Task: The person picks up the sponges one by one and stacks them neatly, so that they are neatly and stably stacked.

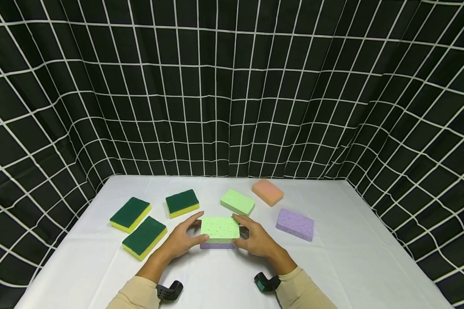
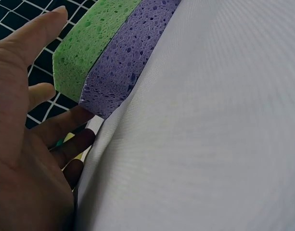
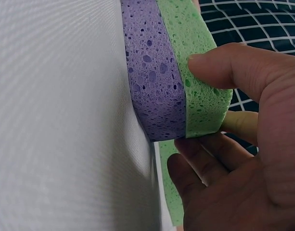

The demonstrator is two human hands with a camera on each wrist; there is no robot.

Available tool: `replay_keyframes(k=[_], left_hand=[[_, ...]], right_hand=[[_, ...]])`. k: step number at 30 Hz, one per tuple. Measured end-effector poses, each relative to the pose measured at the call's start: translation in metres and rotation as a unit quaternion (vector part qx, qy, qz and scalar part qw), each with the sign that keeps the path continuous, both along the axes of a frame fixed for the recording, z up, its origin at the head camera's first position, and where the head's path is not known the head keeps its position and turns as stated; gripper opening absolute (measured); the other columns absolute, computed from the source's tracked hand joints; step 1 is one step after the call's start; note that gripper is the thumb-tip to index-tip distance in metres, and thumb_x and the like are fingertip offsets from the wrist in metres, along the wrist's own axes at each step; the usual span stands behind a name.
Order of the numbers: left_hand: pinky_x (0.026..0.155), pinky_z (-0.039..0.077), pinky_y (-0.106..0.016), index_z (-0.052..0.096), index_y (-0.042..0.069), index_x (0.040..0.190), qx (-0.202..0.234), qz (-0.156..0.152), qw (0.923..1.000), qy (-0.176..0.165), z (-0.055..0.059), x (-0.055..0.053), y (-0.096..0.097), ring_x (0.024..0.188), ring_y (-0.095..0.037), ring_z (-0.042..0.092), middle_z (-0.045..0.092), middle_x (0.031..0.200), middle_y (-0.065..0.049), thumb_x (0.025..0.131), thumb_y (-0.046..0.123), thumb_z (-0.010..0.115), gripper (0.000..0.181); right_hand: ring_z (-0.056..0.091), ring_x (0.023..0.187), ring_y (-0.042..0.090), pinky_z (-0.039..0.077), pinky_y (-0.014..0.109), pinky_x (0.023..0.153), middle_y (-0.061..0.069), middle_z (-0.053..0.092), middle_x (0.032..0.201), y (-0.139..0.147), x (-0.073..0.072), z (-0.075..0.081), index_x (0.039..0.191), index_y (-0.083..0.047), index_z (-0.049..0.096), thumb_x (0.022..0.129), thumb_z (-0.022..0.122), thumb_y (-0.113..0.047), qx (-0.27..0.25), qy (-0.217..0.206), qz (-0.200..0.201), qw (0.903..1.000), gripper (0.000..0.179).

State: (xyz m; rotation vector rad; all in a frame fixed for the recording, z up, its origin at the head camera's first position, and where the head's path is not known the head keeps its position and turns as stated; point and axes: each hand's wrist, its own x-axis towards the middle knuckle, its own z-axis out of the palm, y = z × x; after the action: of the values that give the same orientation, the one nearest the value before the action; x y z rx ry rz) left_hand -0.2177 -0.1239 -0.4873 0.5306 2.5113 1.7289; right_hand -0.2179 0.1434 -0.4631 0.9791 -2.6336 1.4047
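1. Hands. I have both hands at the stack, one at each end. The right hand (image 1: 258, 240) pinches the upper green sponge (image 1: 219, 228): its thumb lies against the near long side, its index finger at the far right corner. The left hand (image 1: 179, 241) is spread about the opposite end, fingers relaxed. In the left wrist view a gap shows between its thumb and the green face, so I read no firm grip there.

2. Governing relation. The upper green sponge lies directly between the hands, its long axis running left to right from one palm toward the other. Neither hand must reach across; by contact, I judge the right the nearer.

3. Stack. The upper green sponge sits flat on the lower purple sponge (image 1: 218, 246), faces touching, ends nearly aligned. The lower purple sponge rests on the white tablecloth (image 1: 355, 262).

4. Surroundings. Just beyond the stack, slightly right, is the second green sponge (image 1: 237, 202). Farther right are the orange sponge (image 1: 268, 192) and, nearer me, the second purple sponge (image 1: 295, 224). To the left lie three green-and-yellow scrub sponges (image 1: 145, 238), pads up. The black gridded curtain (image 1: 226, 81) stands behind.
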Motion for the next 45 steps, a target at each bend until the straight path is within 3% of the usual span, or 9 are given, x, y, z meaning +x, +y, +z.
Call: replay_keyframes(k=[4,10,17,23,32,40,45], left_hand=[[0.106,0.025,-0.059,0.045,0.011,0.145,0.009,-0.005,0.9999,0.009,-0.001,0.000,-0.001,0.127,-0.032,0.044,0.057,0.128,-0.010,0.084,0.024,0.077,0.070],[0.107,0.027,-0.053,0.049,0.011,0.142,-0.010,-0.002,0.9999,0.014,-0.005,-0.002,-0.003,0.128,-0.029,0.044,0.057,0.129,-0.007,0.085,0.030,0.076,0.066],[0.108,0.027,-0.052,0.049,0.011,0.143,-0.007,-0.002,0.9999,0.010,-0.007,-0.003,-0.003,0.129,-0.028,0.043,0.056,0.130,-0.006,0.085,0.030,0.076,0.067],[0.110,0.023,-0.053,0.047,0.010,0.144,-0.004,-0.018,0.9998,0.007,-0.005,-0.001,0.000,0.133,-0.031,0.038,0.053,0.135,-0.010,0.086,0.029,0.075,0.067],[0.110,0.023,-0.049,0.046,0.013,0.145,-0.012,-0.010,0.9999,-0.003,-0.004,-0.003,0.000,0.135,-0.028,0.036,0.052,0.137,-0.007,0.085,0.035,0.076,0.071],[0.108,0.025,-0.055,0.046,0.010,0.145,-0.022,-0.013,0.9995,0.021,-0.005,-0.002,-0.001,0.133,-0.033,0.037,0.052,0.137,-0.011,0.086,0.036,0.073,0.070],[0.109,0.024,-0.052,0.047,0.012,0.144,-0.018,-0.008,0.9998,0.007,-0.004,-0.001,-0.002,0.134,-0.030,0.037,0.053,0.136,-0.008,0.085,0.036,0.075,0.070]], right_hand=[[0.048,0.124,0.028,0.042,0.043,0.099,0.016,0.046,0.139,0.004,-0.006,-0.010,0.143,0.009,0.037,0.080,0.074,0.000,0.002,0.000,0.000,1.0000,0.073],[0.044,0.128,0.027,0.038,0.044,0.102,0.013,0.046,0.141,0.005,-0.007,-0.010,0.145,0.005,0.037,0.082,0.074,-0.008,0.010,-0.002,0.002,0.9999,0.074],[0.039,0.132,0.027,0.038,0.049,0.101,0.013,0.041,0.145,0.009,-0.007,0.001,0.146,0.003,0.037,0.081,0.075,-0.012,0.012,-0.002,-0.001,0.9999,0.077],[0.042,0.129,0.029,0.040,0.055,0.097,0.014,0.044,0.142,0.018,-0.004,0.016,0.147,-0.001,0.038,0.081,0.075,-0.012,-0.019,0.036,0.001,0.9992,0.076],[0.043,0.127,0.024,0.041,0.053,0.097,0.006,0.044,0.143,0.026,0.005,0.055,0.145,-0.006,0.043,0.079,0.078,-0.009,-0.052,0.098,-0.021,0.9936,0.075],[0.042,0.126,0.040,0.039,0.054,0.096,0.026,0.045,0.138,0.027,0.038,0.115,0.137,0.013,0.043,0.073,0.077,0.005,-0.050,0.152,-0.020,0.9868,0.073],[0.035,0.132,0.039,0.033,0.046,0.105,0.023,0.042,0.142,0.036,0.047,0.134,0.139,0.009,0.042,0.073,0.079,0.006,-0.047,0.181,-0.014,0.9823,0.076]])
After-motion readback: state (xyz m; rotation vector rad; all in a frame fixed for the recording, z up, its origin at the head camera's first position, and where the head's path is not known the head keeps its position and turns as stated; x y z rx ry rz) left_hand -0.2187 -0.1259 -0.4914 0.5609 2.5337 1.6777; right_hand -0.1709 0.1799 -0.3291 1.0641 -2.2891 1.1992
